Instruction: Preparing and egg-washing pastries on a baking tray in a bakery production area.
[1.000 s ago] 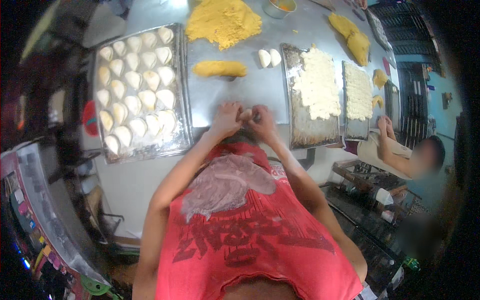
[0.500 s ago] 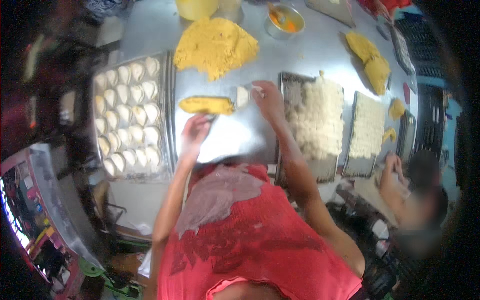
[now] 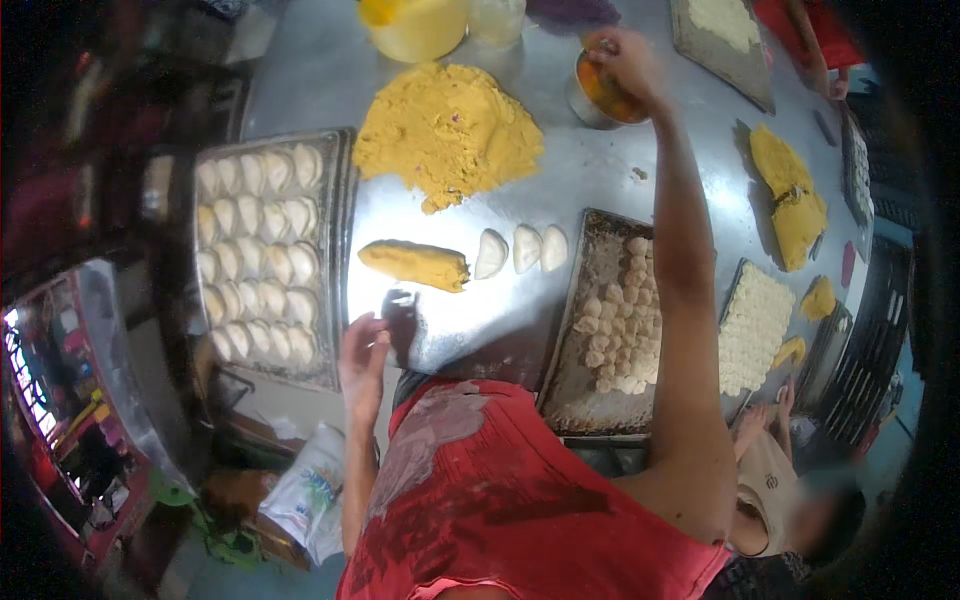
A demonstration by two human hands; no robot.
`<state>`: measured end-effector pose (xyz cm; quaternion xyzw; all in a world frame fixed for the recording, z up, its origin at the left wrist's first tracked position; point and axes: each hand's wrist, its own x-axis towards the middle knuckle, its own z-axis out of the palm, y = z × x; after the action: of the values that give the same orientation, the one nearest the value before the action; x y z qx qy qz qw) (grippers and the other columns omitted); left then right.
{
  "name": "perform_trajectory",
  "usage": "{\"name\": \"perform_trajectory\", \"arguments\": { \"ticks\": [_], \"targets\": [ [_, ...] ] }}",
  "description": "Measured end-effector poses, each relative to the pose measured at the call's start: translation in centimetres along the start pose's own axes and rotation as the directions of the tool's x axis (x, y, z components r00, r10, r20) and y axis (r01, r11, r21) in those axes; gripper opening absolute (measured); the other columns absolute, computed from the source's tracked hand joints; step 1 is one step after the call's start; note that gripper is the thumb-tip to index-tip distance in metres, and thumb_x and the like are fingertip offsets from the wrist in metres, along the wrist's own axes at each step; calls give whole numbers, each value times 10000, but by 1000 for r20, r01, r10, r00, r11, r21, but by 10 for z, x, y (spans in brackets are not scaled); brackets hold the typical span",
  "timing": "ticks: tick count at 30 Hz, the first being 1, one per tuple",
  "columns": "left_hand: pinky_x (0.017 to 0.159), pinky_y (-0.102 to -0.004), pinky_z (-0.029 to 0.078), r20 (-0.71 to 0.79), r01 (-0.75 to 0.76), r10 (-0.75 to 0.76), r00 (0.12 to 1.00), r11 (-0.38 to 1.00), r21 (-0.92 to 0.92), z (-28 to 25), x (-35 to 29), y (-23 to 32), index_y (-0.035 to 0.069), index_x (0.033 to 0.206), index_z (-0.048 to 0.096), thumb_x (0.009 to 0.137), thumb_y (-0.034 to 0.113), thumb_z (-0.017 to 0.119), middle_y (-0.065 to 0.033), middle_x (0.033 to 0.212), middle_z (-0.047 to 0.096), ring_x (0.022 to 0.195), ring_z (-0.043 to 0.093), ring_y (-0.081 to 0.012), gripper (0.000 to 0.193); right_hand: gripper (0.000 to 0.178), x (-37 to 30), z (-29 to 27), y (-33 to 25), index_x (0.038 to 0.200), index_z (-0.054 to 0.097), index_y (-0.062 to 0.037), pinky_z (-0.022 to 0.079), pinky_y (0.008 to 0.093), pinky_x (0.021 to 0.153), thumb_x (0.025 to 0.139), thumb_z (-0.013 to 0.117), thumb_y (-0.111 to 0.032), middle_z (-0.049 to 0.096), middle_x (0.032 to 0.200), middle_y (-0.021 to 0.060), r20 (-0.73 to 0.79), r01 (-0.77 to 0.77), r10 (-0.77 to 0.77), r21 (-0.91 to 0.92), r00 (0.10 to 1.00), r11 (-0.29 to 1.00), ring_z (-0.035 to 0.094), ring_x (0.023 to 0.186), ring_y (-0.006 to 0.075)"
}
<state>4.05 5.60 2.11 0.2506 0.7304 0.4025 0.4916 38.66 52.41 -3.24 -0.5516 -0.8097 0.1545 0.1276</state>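
My right hand (image 3: 628, 68) reaches over the metal bowl (image 3: 585, 105) of orange liquid at the far side. Its fingers are curled at the rim around the handle of a brush, mostly hidden by the hand. Near the table's front edge, my left hand (image 3: 365, 350) is closed, with something small and pale at its fingertips that I cannot make out. Beyond it lies a yellow log of filling (image 3: 410, 263), its right end broken. To the log's right stand a white half-moon dough piece (image 3: 491, 254) and two more (image 3: 540, 248) side by side.
A tray (image 3: 337, 250) at left carries rows of half-moon pastries. A yellow filling mound (image 3: 445, 130) and yellow bucket (image 3: 420, 35) lie beyond. My right arm crosses a dark tray (image 3: 575, 400) of small dough pieces. Another person (image 3: 770, 480) works at the right.
My right hand has gone from the dough pieces to the bowl, far and right. My left hand has drawn back from the log. More half-moon pieces now show beside the log.
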Motion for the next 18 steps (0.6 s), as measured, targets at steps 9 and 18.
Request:
{"name": "perform_trajectory", "arguments": {
  "ticks": [9,18],
  "targets": [
    [940,-315,475,-101,78,-78,992,997,-3,-14,-14,-4,17,1295,565,979,143,619,-88,1148,641,1057,606,-177,345,381,-65,-7,17,1100,696,-142,518,431,823,968,518,-452,714,1052,165,-226,-323,306,-40,925,946,683,953,346],
    [952,-303,462,-20,24,-23,1000,998,66,-10,-9,1,18,1283,567,970,157,640,-83,1157,649,1092,598,-170,350,406,-102,0,25,1181,703,-167,502,414,878,998,498,-465,726,1074,122,-179,-275,315,219,932,936,681,1008,289]
  ]
}}
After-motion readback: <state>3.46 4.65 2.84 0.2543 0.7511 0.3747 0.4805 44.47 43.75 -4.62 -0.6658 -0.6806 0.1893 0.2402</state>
